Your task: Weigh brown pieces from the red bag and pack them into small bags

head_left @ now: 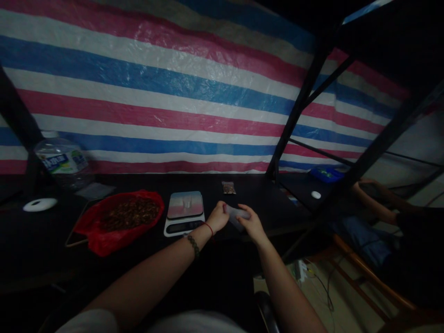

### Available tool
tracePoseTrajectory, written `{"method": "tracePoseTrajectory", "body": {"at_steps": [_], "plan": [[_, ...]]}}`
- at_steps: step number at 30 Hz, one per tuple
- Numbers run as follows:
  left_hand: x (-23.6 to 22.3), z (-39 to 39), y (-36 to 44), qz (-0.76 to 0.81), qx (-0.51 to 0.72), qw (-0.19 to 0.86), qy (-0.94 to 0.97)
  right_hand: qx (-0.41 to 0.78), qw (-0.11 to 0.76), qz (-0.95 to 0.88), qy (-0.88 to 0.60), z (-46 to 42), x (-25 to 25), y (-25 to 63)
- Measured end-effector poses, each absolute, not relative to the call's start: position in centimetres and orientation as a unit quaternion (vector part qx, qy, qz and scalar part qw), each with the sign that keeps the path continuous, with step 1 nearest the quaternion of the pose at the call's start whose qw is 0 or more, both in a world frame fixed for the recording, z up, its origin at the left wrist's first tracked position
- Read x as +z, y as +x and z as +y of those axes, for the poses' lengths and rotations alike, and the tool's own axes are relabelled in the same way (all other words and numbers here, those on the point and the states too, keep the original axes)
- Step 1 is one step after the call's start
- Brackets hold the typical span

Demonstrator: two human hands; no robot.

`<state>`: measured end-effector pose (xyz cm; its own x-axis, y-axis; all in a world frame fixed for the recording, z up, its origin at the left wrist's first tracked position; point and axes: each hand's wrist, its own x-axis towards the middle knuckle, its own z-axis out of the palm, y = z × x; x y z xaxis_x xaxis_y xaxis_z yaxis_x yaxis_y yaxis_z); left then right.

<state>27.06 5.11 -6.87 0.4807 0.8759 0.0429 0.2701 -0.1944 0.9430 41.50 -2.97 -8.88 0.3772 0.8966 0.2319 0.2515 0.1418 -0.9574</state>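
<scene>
Between my two hands is a small clear plastic bag (236, 216), held just above the front edge of the black table. My left hand (219, 218) is closed on its left side, and my right hand (252, 223) pinches its right side. Left of my hands stands a white kitchen scale (172, 230) with a shiny platform, and a small clear cup (188, 202) appears on it. Beyond my hands lies a small filled bag (228, 187) with brown contents. A red plastic bag (100, 236) at the left lies open around a heap of brown nuts or seeds (133, 212).
A large clear bottle (62, 159) stands at the back left, near a white oval object (40, 204). Striped sheeting (156, 101) hangs behind the table. Black frame posts (294, 115) rise at the right, where a person (378, 199) sits beside a blue tray (326, 174).
</scene>
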Motion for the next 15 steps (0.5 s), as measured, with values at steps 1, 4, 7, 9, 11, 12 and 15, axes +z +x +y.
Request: {"method": "tracePoseTrajectory", "body": {"at_steps": [1, 4, 7, 9, 11, 12, 15], "plan": [[-6.7, 5.2, 26.9, 0.398, 0.31, 0.501, 0.704, 0.291, 0.582, -0.482, -0.586, -3.0, -8.9, 41.7], [-5.8, 5.3, 26.4, 0.356, 0.299, 0.555, 0.69, 0.329, 0.605, -0.441, -0.575, -3.2, -8.7, 42.1], [-4.7, 5.0, 25.6, 0.318, 0.273, 0.614, 0.668, 0.382, 0.639, -0.387, -0.544, -3.5, -8.3, 42.2], [-4.1, 4.7, 25.0, 0.306, 0.256, 0.646, 0.651, 0.413, 0.649, -0.37, -0.521, -3.8, -7.9, 42.1], [-3.6, 4.4, 24.4, 0.301, 0.245, 0.669, 0.633, 0.424, 0.65, -0.371, -0.51, -4.0, -7.6, 41.9], [-3.4, 4.3, 24.1, 0.301, 0.241, 0.678, 0.626, 0.424, 0.648, -0.376, -0.509, -4.1, -7.4, 41.8], [-3.0, 3.9, 23.5, 0.307, 0.234, 0.692, 0.61, 0.415, 0.644, -0.393, -0.51, -4.3, -7.0, 41.7]]}}
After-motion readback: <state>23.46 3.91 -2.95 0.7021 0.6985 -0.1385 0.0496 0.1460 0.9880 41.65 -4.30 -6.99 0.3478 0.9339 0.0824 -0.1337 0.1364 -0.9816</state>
